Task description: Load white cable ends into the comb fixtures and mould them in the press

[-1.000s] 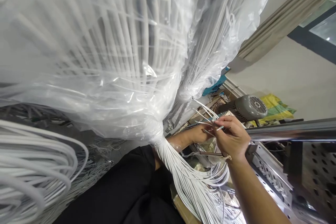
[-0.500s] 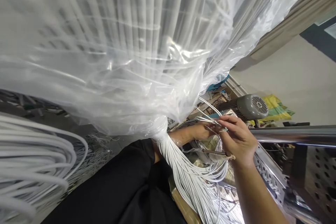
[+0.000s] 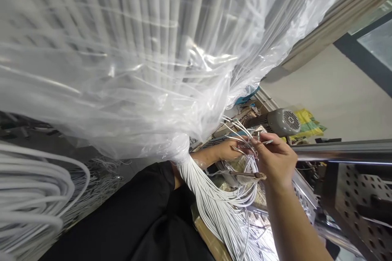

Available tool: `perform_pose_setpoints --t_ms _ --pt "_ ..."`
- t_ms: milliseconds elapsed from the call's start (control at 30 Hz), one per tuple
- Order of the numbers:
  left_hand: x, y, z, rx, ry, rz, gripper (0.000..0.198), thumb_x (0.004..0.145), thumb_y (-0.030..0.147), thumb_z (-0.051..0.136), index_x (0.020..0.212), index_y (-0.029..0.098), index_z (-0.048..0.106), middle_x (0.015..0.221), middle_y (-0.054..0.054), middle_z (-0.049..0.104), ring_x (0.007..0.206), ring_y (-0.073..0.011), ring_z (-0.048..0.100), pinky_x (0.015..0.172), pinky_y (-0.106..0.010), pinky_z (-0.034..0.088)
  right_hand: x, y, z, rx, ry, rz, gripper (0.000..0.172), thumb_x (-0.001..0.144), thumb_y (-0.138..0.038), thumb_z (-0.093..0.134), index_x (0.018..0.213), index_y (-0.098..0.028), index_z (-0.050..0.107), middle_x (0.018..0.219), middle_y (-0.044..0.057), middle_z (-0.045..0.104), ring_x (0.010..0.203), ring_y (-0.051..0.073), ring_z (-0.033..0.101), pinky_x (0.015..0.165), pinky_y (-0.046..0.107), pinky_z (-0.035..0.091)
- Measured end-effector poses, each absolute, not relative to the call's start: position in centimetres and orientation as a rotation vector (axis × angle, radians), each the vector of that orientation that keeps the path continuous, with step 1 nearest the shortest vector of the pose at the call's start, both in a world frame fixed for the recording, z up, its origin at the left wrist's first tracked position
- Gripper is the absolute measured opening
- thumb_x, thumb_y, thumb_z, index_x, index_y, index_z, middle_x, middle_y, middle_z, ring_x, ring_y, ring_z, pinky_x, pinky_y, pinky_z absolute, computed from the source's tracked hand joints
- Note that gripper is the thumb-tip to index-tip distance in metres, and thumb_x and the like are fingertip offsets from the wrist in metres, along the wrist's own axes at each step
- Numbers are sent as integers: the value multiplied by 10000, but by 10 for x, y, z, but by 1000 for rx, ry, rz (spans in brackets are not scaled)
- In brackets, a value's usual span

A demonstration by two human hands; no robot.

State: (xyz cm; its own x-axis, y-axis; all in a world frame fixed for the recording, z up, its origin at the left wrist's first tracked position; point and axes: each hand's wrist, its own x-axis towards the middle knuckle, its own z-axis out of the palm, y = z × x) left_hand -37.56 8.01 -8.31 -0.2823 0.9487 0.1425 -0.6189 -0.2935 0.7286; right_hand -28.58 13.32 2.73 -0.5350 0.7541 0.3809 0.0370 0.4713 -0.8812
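My right hand [image 3: 277, 159] is closed, thumb against fingers, on a small thin piece whose shape I cannot make out, beside the ends of several white cables [image 3: 240, 128]. To its left, my left hand [image 3: 234, 149] reaches in from behind the cable bundle, its fingers mostly hidden by cables. A thick bundle of white cables [image 3: 208, 200] hangs from the gathered neck of a clear plastic wrap [image 3: 147, 102] and curves up toward both hands. Just below the hands lies a brown rod [image 3: 246, 174].
Looped white cables [image 3: 33, 187] fill the lower left, with loose cables on the floor behind. A grey motor [image 3: 283, 122] stands beyond the hands, near a yellow-green bag [image 3: 309, 123]. At right are a metal rail [image 3: 346, 151] and perforated metal plates [image 3: 352, 195].
The view has shifted, so most things appear further left. My right hand has turned slightly, and the cable ends by it are more spread apart.
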Motion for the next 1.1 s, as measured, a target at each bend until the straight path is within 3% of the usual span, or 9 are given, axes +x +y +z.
perform_pose_setpoints --t_ms 200,367,500,767,933,1100 --pt "-374 78 -69 607 523 1775 690 591 387 974 1157 90 714 1001 -124 749 849 -221 692 888 -347 533 -297 133 37 -814 -1550 1442 429 503 -187 974 878 -199 766 762 -20 678 687 110 619 692 274 552" --pt "-374 75 -64 543 590 1780 510 618 481 938 858 81 734 747 -76 712 714 -203 661 787 -338 533 -303 134 47 -865 -1482 1576 530 502 -196 962 992 -207 763 734 -39 652 638 84 580 642 237 526" --pt "-371 76 -69 542 584 1768 439 694 464 894 877 92 749 788 -85 734 735 -206 660 807 -351 532 -304 138 52 -864 -1503 1596 541 544 -215 955 1046 -198 752 680 -62 605 612 76 557 631 226 508" --pt "-367 83 -73 443 507 1762 379 710 383 900 855 84 717 805 -101 738 834 -247 693 880 -411 543 -309 144 60 -755 -1691 1196 498 621 -276 927 1084 -193 765 775 -29 620 704 101 582 709 269 539" --pt "-365 86 -78 512 525 1763 355 763 391 874 874 86 731 797 -89 739 790 -225 681 883 -394 530 -305 138 62 -739 -1991 737 427 769 -312 821 1174 -192 763 914 43 713 788 144 636 806 335 561" --pt "-370 78 -76 718 619 1696 322 816 375 829 954 96 745 822 -76 742 822 -227 681 878 -364 526 -306 136 68 -764 -2071 566 412 810 -309 749 1204 -187 754 893 48 724 691 136 642 703 302 564"
